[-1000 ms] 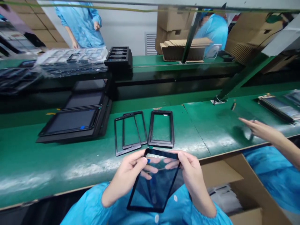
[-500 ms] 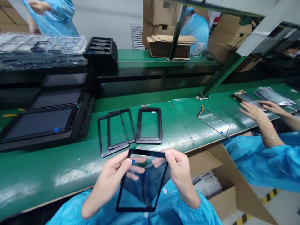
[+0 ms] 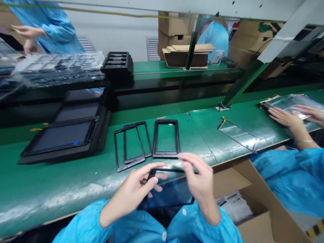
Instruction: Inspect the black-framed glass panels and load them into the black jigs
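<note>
A clear touch-screen glass panel [image 3: 170,192] with a black border is held low in front of my body, its long side running left to right. My left hand [image 3: 138,189] pinches its left end, thumb on top and fingers showing through the glass. At the other end my right hand [image 3: 198,182] closes round the edge, its fingers bent over the upper right corner; the exact contact there is hidden. Just beyond my hands on the green bench lie two overlapping black frames [image 3: 130,161] and, to their right, a stack of black frames [image 3: 166,155].
Dark screens on black trays [image 3: 65,135] sit at the left. Another glass panel [image 3: 238,132] lies to the right, near a co-worker's hands [image 3: 286,118] on bagged panels. An open cardboard box [image 3: 273,199] stands below the bench edge. A green post [image 3: 243,79] rises behind.
The glass panel has turned from upright to lengthwise across my body and tilted flatter. My right hand has shifted its hold. The view has swung slightly left and up.
</note>
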`<state>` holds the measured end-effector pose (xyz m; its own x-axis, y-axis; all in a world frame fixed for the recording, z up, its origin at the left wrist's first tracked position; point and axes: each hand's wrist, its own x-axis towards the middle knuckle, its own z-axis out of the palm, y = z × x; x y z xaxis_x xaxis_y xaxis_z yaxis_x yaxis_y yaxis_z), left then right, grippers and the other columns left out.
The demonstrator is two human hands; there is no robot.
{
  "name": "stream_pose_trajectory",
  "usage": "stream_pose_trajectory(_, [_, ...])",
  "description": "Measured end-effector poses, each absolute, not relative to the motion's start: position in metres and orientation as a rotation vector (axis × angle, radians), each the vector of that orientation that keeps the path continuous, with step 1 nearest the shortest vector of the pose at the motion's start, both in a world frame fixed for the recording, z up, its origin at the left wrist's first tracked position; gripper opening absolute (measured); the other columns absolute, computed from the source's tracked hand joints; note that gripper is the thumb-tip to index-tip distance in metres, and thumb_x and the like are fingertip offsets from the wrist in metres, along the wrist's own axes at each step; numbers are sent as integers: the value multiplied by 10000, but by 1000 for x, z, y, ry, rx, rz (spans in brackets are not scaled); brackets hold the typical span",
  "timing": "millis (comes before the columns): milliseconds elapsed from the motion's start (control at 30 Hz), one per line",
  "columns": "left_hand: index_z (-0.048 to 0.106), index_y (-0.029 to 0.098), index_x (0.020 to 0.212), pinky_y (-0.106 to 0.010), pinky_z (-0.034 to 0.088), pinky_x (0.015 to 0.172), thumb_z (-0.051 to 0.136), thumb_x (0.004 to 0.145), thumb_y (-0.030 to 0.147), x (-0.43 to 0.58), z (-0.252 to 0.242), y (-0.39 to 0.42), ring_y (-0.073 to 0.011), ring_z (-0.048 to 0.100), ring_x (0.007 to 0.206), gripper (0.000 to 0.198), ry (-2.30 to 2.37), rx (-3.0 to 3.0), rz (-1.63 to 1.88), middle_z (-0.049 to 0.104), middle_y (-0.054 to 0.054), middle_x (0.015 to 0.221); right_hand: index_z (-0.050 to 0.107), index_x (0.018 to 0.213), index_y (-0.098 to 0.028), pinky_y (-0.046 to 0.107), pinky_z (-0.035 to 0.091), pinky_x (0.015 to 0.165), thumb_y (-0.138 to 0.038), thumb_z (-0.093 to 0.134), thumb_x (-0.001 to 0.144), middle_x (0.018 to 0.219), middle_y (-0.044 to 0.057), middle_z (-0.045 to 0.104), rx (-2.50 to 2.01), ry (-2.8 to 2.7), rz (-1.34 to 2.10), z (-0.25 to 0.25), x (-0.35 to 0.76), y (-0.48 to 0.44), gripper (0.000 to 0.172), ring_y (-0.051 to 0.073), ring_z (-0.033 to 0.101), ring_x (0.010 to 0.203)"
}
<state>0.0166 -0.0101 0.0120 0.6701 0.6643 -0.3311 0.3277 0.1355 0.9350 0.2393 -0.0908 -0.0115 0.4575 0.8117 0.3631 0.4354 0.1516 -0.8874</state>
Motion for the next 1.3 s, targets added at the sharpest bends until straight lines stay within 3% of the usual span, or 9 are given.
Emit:
stream_pose_trajectory(100, [622,179,1387,-267,609,600,656,1003,509,12,12,-11,-268,833,842,507,982,1243,491,812,-190,1213,844,1049,-232,460,579,1027,-472,575,1039,1161,125,832,-1573,-896,496,-29,269,-102,360,305,771,1101])
stream_pose_trajectory(200, [630,163,1322,-261,598,544,729,958,492,9,13,-13,-262,827,763,500,1039,1163,617,833,-190,1124,798,1173,-211,448,651,820,-585,543,1035,1032,137,857,-1483,-739,843,-41,280,-111,474,310,826,873])
stream_pose_trajectory(367, [620,176,1300,-272,605,517,754,948,485,3,10,-11,-267,823,727,487,1029,1154,630,837,-185,1112,723,1231,-205,343,634,654,-483,809,889,767,57,842,-1372,-601,962,-38,264,-120,449,236,783,551])
stream_pose_trajectory(500, [619,178,1285,-285,619,525,762,948,477,-3,8,-5,-268,820,715,473,1000,1134,605,841,-171,1077,711,1173,-214,324,625,651,-445,812,910,771,69,848,-1343,-592,1011,-33,263,-124,365,241,800,581])
stream_pose_trajectory(600, [603,198,1280,-280,618,530,792,933,441,1,6,-7,-250,814,693,464,1024,1044,735,843,-135,1069,614,1391,-245,398,658,737,-590,771,905,944,106,867,-1157,-476,1057,-37,257,-122,616,287,838,742])
stream_pose_trajectory(733, [498,253,1449,-341,664,698,825,914,401,16,-6,-25,-289,840,860,644,942,903,871,791,-149,1256,364,1608,-285,425,668,817,-643,759,894,1137,135,843,-965,-390,1104,-48,225,-110,892,305,834,971])
stream_pose_trajectory(867, [336,265,1675,-402,614,945,780,958,439,20,-17,-35,-310,817,1033,861,769,1032,611,727,-202,1376,262,1651,-251,281,649,600,-430,806,929,980,68,842,-1111,-411,1056,-49,209,-100,921,223,823,764])
stream_pose_trajectory(1067, [621,170,1510,-320,586,774,666,1011,540,6,-7,-24,-266,822,895,623,776,1108,313,810,-223,1230,203,1681,-212,219,605,502,-405,811,911,858,52,839,-1162,-537,1172,-33,225,-101,1000,201,797,655])
stream_pose_trajectory(1300, [641,179,1491,-288,567,705,714,985,389,9,-13,-24,-289,843,897,553,761,1094,270,817,-229,1207,265,1677,-299,228,594,476,-416,840,870,953,25,822,-1294,-544,1072,-31,226,-98,998,177,771,606])
